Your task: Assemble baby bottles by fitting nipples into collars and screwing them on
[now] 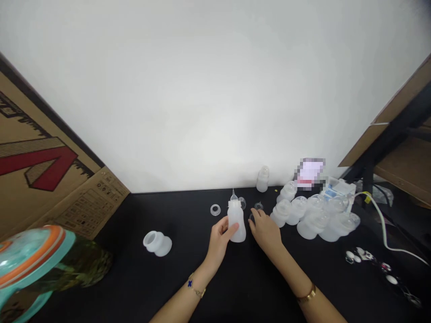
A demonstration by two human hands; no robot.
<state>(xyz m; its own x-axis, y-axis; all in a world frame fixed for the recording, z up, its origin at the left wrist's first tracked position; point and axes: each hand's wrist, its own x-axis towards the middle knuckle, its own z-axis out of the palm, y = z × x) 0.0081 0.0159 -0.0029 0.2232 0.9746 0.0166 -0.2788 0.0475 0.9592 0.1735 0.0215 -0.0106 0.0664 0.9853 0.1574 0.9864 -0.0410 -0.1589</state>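
My left hand [220,235] is wrapped round a translucent white feeding bottle [238,229], which stands upright on the black table. A clear pointed nozzle [233,195] sticks up from its top. Just behind that bottle lies a clear dome-shaped cap [242,203]. My right hand [265,229] is low over the table to the bottle's right, its fingers bent inward round a small clear piece that they mostly hide. Touching or nearly touching its fingertips is a clear nipple-like part [258,206]. A white collar ring [215,210] lies to the left behind the bottle.
An open white bottle [158,243] lies tilted at left. One capped bottle [263,179] stands by the wall; several more [311,220] crowd the right. Beyond them are a blurred phone [309,172], a white cable [384,229] and a beaded strand [367,258]. A large jug [50,260] and cardboard [50,157] occupy the left.
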